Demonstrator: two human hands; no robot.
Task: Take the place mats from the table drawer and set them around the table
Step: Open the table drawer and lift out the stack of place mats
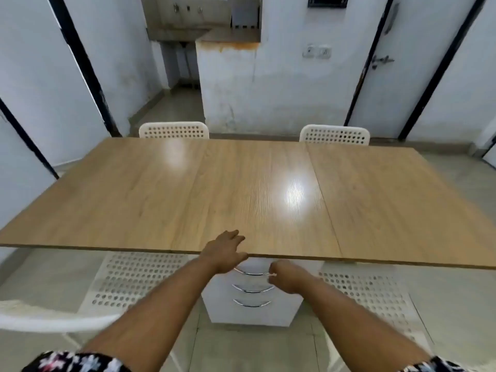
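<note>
A long wooden table (188, 189) fills the middle of the view. Under its near edge stands a white drawer unit (284, 310) with three curved chrome handles; the drawers look closed. My left hand (224, 252) lies flat on the table's near edge, fingers spread. My right hand (284, 276) is below the edge at the right end of the top drawer handle (251, 273), fingers curled; I cannot tell whether it grips the handle. No place mats are in sight.
Two white perforated chairs (174, 130) (334, 135) stand at the far side. Two more perforated chair seats (128, 280) (367, 294) flank the drawer unit on the near side. A white chair back (53, 318) is at lower left. Doors and walls surround the table.
</note>
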